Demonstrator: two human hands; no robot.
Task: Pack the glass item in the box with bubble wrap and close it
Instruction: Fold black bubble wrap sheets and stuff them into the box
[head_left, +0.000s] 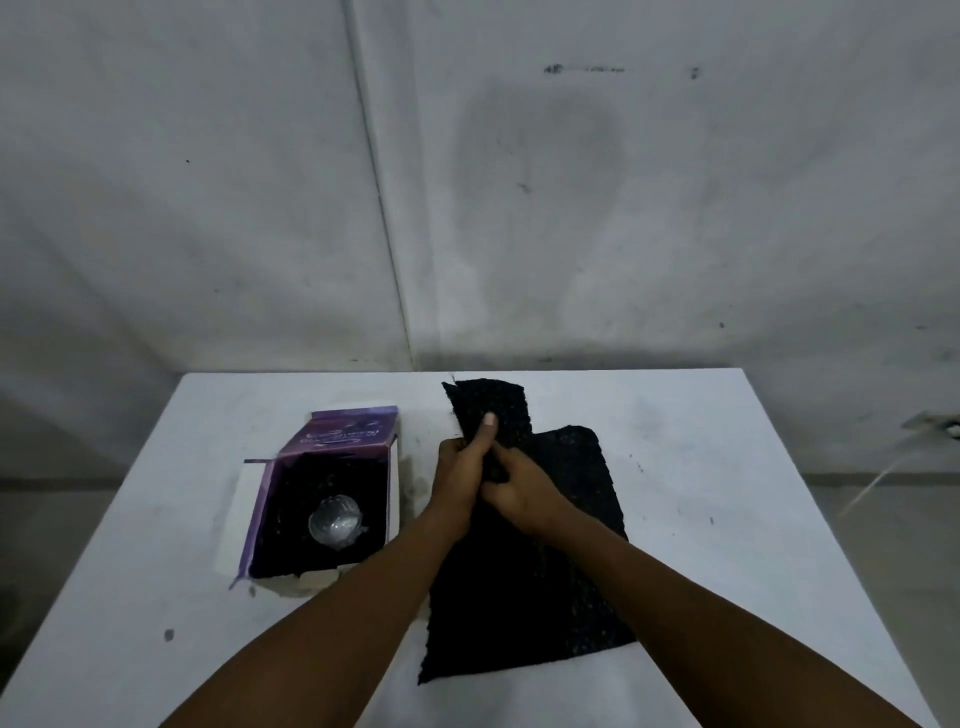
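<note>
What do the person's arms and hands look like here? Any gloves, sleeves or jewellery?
Both forearms are bare as far as the bottom edge of the picture: no sleeves show. The left hand and right hand wear no gloves. No watch, ring or bracelet can be seen, though the light is dim. One short, plain thumbnail shows on the left hand.

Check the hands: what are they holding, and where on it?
Both the left hand and the right hand grip the black bubble wrap at its raised far end; the rest lies on the table.
</note>
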